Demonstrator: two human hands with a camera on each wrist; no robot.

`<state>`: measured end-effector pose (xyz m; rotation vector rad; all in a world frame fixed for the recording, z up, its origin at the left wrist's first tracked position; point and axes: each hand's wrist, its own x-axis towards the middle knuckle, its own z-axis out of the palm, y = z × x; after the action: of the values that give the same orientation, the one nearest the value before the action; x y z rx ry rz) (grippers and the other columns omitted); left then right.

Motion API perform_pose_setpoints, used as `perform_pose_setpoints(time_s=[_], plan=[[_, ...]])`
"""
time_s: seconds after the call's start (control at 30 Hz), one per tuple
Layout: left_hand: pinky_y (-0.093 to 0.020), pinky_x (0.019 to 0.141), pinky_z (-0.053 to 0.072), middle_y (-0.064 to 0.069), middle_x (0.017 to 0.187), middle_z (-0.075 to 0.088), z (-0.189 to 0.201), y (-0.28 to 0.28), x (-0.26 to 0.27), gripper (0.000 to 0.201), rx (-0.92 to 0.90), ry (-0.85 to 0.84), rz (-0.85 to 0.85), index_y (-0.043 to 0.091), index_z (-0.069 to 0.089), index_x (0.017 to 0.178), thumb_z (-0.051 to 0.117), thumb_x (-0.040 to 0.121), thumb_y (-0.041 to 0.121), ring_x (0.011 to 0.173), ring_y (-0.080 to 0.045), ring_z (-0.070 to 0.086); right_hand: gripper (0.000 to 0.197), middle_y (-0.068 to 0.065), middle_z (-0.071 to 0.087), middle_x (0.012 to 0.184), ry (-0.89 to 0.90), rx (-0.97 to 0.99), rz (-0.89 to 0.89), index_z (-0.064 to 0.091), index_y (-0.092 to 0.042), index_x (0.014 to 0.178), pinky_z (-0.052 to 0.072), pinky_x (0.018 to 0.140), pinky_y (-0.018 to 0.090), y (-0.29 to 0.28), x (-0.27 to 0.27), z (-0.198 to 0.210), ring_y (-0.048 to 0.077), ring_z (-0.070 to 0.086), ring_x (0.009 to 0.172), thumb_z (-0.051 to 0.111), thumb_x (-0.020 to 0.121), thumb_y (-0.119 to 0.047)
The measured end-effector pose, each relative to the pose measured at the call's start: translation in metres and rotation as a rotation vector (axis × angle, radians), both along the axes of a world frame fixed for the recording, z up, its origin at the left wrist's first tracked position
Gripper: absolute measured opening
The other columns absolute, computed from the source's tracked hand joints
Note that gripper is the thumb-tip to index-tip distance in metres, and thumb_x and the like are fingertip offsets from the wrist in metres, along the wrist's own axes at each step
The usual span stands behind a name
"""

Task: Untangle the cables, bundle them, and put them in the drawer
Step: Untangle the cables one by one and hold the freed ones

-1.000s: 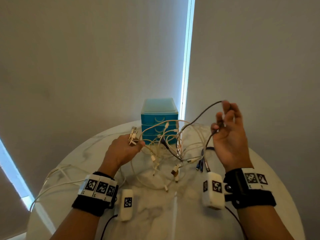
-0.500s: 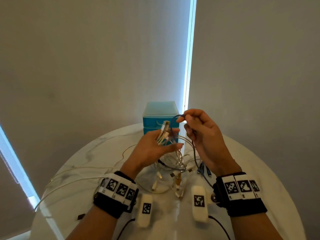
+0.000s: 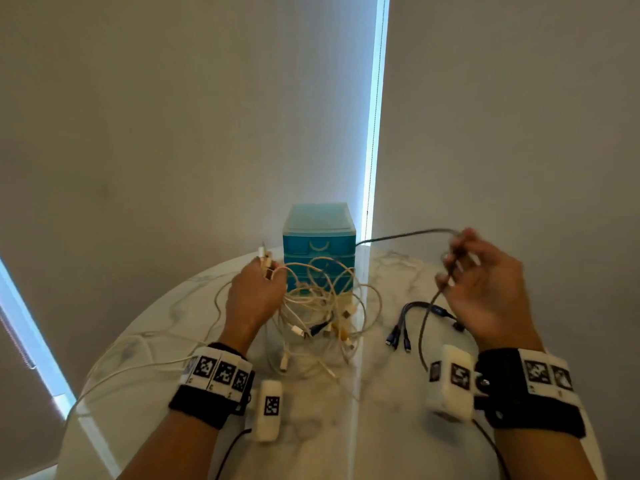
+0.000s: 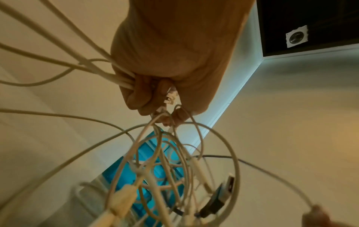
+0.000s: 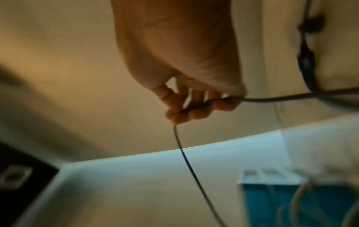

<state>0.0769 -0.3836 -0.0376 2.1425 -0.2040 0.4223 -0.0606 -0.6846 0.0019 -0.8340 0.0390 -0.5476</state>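
Note:
A tangle of white cables (image 3: 322,306) hangs over the marble table in front of the blue drawer unit (image 3: 318,244). My left hand (image 3: 258,292) grips several of the white cables (image 4: 120,79) in a fist, their plugs sticking up past the knuckles. My right hand (image 3: 481,285), raised at the right, pinches a dark grey cable (image 3: 401,235) between its fingertips (image 5: 194,114); that cable (image 5: 186,156) runs from the tangle across to the hand and hangs down past the wrist. Its split dark plug ends (image 3: 401,336) lie on the table.
The round marble table (image 3: 346,427) has its edge near on both sides. Loose white cable loops (image 3: 138,362) trail off the left edge. The drawer unit (image 4: 136,173) stands at the back against the wall, all its drawers closed.
My hands, close together in front of the drawer unit half a second ago, have moved apart. The right hand pulled the dark cable out to the right; the left lowered with the white cables.

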Motion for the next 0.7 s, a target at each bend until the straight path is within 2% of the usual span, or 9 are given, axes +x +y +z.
perform_pose_setpoints(time_s=[0.1,0.23,0.3,0.37,0.4,0.47,0.53,0.63,0.7], plan=[[-0.039,0.075,0.046,0.002,0.083,0.067,0.002,0.004,-0.004,0.019,-0.141,0.007,-0.003,0.021,0.062,0.091,0.055,0.103,0.034,0.081,-0.021,0.062,0.017,-0.001,0.075,0.088,0.476,-0.395,-0.23,0.075,-0.02,0.099,0.042,0.073,0.036,0.003,0.012,-0.012,0.017,0.06,0.088,0.059,0.098,-0.02],[-0.039,0.076,0.047,0.0,0.09,0.069,0.003,0.005,-0.013,0.023,-0.281,0.029,-0.081,0.021,0.064,0.095,0.051,0.108,0.034,0.085,-0.02,0.063,0.006,0.007,0.075,0.114,0.71,-1.028,-0.552,0.076,-0.03,0.091,0.053,0.098,0.046,0.014,0.02,-0.025,0.03,0.064,0.11,0.071,0.093,-0.028],[-0.041,0.084,0.049,-0.003,0.096,0.072,0.004,0.005,-0.016,0.022,-0.34,0.047,-0.119,0.021,0.066,0.097,0.051,0.108,0.034,0.09,-0.02,0.065,0.015,0.002,0.065,0.132,0.546,-1.193,-0.679,0.075,-0.033,0.095,0.047,0.108,0.039,0.031,0.019,-0.021,0.028,0.055,0.128,0.074,0.09,-0.019],[-0.041,0.084,0.05,-0.005,0.096,0.072,0.005,0.005,-0.019,0.024,-0.374,0.068,-0.148,0.019,0.067,0.099,0.051,0.108,0.035,0.087,-0.019,0.063,0.026,-0.006,0.056,0.138,0.252,-1.255,-0.685,0.071,-0.027,0.111,0.033,0.104,0.014,0.058,0.019,-0.012,0.015,0.044,0.134,0.073,0.091,-0.01],[-0.039,0.081,0.049,-0.004,0.092,0.072,0.006,0.004,-0.021,0.025,-0.382,0.08,-0.157,0.02,0.068,0.098,0.052,0.108,0.035,0.084,-0.018,0.062,0.03,-0.008,0.055,0.137,0.152,-1.285,-0.64,0.068,-0.026,0.117,0.029,0.1,0.009,0.073,0.023,-0.009,0.011,0.044,0.133,0.073,0.092,-0.011],[-0.036,0.072,0.046,0.001,0.085,0.069,0.008,0.004,-0.022,0.024,-0.374,0.107,-0.178,0.021,0.067,0.093,0.053,0.106,0.035,0.078,-0.016,0.059,0.034,-0.01,0.057,0.133,0.102,-1.361,-0.461,0.062,-0.03,0.127,0.033,0.093,0.007,0.099,0.035,-0.013,0.007,0.048,0.126,0.073,0.096,-0.024],[-0.034,0.067,0.043,0.003,0.08,0.068,0.01,0.007,-0.023,0.022,-0.328,0.138,-0.204,0.022,0.066,0.089,0.055,0.104,0.033,0.074,-0.015,0.057,0.035,-0.011,0.062,0.122,0.176,-1.482,-0.332,0.06,-0.031,0.131,0.042,0.085,0.011,0.116,0.048,-0.026,0.007,0.057,0.113,0.07,0.099,-0.042],[-0.037,0.078,0.053,0.005,0.089,0.073,0.008,0.013,-0.022,0.013,-0.171,0.169,-0.217,0.024,0.071,0.095,0.06,0.101,0.028,0.084,-0.015,0.065,0.033,-0.008,0.065,0.101,0.286,-1.65,-0.222,0.068,-0.024,0.117,0.049,0.073,0.021,0.124,0.057,-0.041,0.005,0.062,0.088,0.062,0.104,-0.053],[-0.037,0.09,0.057,0.013,0.104,0.072,0.01,0.018,-0.024,0.013,-0.053,0.119,-0.189,0.033,0.069,0.108,0.068,0.098,0.025,0.099,-0.014,0.069,0.031,-0.008,0.066,0.1,0.321,-1.622,-0.255,0.065,-0.024,0.112,0.054,0.075,0.026,0.122,0.059,-0.041,0.007,0.064,0.088,0.059,0.105,-0.053]])
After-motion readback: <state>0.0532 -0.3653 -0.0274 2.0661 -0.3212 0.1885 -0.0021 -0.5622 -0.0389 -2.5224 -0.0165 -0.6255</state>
